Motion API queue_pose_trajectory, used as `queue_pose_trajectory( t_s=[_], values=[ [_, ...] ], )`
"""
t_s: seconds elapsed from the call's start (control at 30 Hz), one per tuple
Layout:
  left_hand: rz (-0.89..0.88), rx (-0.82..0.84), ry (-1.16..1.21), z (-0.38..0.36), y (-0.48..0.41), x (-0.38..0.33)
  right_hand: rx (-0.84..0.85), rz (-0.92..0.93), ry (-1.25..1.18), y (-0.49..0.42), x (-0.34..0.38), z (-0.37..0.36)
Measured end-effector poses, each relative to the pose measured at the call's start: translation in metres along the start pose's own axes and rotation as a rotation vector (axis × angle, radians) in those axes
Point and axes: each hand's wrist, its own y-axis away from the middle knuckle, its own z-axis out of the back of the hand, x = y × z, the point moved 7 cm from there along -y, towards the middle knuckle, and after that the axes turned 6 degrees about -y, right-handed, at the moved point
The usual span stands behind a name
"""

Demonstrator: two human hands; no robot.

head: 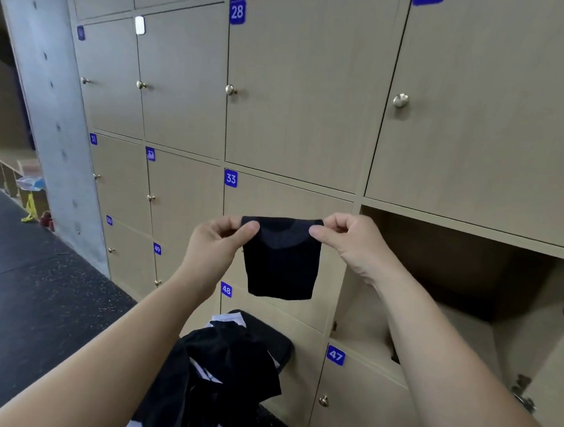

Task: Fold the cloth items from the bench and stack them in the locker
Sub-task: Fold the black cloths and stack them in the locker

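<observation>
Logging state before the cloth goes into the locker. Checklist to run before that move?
1. left hand pinches a top corner of the cloth: ok.
2. right hand pinches the other top corner: ok.
3. The cloth hangs flat, clear of the pile: ok.
4. The locker stands open: ok.
5. Its floor free for stacking: cannot tell, arm hides part.
6. All items folded: not ok, the pile lies unfolded.

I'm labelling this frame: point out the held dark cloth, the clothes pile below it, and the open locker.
dark cloth [280,266], head view, middle of hanging fabric.
clothes pile [228,365], head view, black top of heap.
open locker [452,270], head view, shadowed back wall.
</observation>
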Motion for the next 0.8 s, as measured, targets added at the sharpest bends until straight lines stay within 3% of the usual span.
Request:
queue_pose_trajectory(
  t_s=[0.2, 0.57, 0.8],
  values=[
    [0.158, 0.06, 0.173, -0.015, -0.023, -0.01, -0.134, -0.032, -0.147, -0.017, 0.012, 0.01],
    [0.219, 0.011, 0.237, -0.032, -0.031, 0.004, -0.194, -0.059, -0.264, -0.016, -0.004, 0.018],
    [0.35, 0.019, 0.395, -0.059, -0.017, 0.044, 0.2, -0.319, -0.232, 0.022, -0.066, -0.008]
  ],
)
